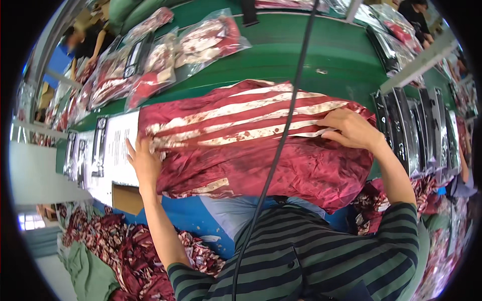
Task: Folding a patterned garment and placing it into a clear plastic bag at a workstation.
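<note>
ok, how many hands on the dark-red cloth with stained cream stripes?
2. The bare left hand is at the left end of the dark-red cloth with stained cream stripes; the bare right hand is toward its right end. No others show there.

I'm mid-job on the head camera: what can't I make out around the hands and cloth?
All in the head view:
- Part of the striped red cloth: hidden behind the black cable.
- Cloth beneath the left hand and right hand: covered by the hands.
- Green table under the cloth: covered by it.
- Print on the white sheet: too small, washed out by glare.
</note>
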The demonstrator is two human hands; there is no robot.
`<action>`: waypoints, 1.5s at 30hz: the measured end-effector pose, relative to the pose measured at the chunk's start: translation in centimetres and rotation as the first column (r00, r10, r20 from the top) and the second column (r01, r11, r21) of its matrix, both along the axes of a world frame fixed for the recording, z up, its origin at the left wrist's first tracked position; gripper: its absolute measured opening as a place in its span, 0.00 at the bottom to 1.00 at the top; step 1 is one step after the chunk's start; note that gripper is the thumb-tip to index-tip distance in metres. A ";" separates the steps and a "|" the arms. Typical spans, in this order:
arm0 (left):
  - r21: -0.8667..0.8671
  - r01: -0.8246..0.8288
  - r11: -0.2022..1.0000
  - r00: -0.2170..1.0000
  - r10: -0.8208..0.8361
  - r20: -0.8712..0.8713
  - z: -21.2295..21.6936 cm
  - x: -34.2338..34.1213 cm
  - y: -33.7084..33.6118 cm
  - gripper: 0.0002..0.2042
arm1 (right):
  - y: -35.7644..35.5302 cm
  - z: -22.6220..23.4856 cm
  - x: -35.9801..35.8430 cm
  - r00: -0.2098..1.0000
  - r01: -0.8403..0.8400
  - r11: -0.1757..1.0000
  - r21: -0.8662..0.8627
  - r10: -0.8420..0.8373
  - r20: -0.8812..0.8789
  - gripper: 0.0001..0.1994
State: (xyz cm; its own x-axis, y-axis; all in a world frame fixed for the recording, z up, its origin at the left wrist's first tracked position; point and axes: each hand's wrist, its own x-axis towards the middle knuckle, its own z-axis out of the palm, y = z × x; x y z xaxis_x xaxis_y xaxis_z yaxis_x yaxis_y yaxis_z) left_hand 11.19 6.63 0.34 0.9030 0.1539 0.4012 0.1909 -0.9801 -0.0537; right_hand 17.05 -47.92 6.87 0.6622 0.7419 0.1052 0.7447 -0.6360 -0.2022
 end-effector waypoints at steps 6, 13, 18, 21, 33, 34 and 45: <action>-0.418 0.513 0.749 0.858 -0.460 0.229 1.6 2.6 -8.4 0.15 | 7.8 0.1 4.0 0.994 -0.105 0.968 0.228 0.110 -0.009 0.10; -0.356 0.570 0.741 0.815 -0.454 0.361 -4.8 9.4 -1.2 0.14 | 11.1 -8.9 6.9 0.884 0.147 0.963 0.226 -0.230 0.407 0.14; -0.489 -0.103 0.866 0.987 0.151 0.059 -3.5 11.5 12.7 0.26 | 9.4 -7.5 6.8 0.872 0.306 0.927 0.217 -0.365 0.326 0.21; -0.700 -0.159 0.696 0.986 0.084 -0.141 -2.7 13.4 12.9 0.26 | 5.9 -7.5 6.9 0.849 0.474 0.862 0.182 -0.502 0.164 0.26; -0.969 -0.243 0.046 0.941 -0.231 -0.247 5.1 9.9 14.9 0.16 | 1.8 -3.0 8.9 0.759 0.430 0.898 -0.088 -0.413 -0.504 0.15; -0.964 -0.264 0.018 0.930 -0.259 -0.260 4.7 8.3 15.9 0.20 | 2.3 -2.7 8.8 0.760 0.420 0.904 -0.082 -0.400 -0.512 0.15; -0.824 -0.493 0.279 0.791 -0.249 -0.558 2.5 5.7 14.2 0.28 | 4.4 -0.9 8.2 0.596 0.459 0.867 -0.193 -0.462 -0.657 0.10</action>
State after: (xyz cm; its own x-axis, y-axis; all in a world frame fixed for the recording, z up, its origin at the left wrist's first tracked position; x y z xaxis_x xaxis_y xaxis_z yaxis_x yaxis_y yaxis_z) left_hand 16.91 20.78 2.88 0.7836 0.1901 -0.5914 0.6151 -0.3709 0.6958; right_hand 25.22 -43.47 5.95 0.8046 0.3178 -0.5016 0.0183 -0.8576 -0.5141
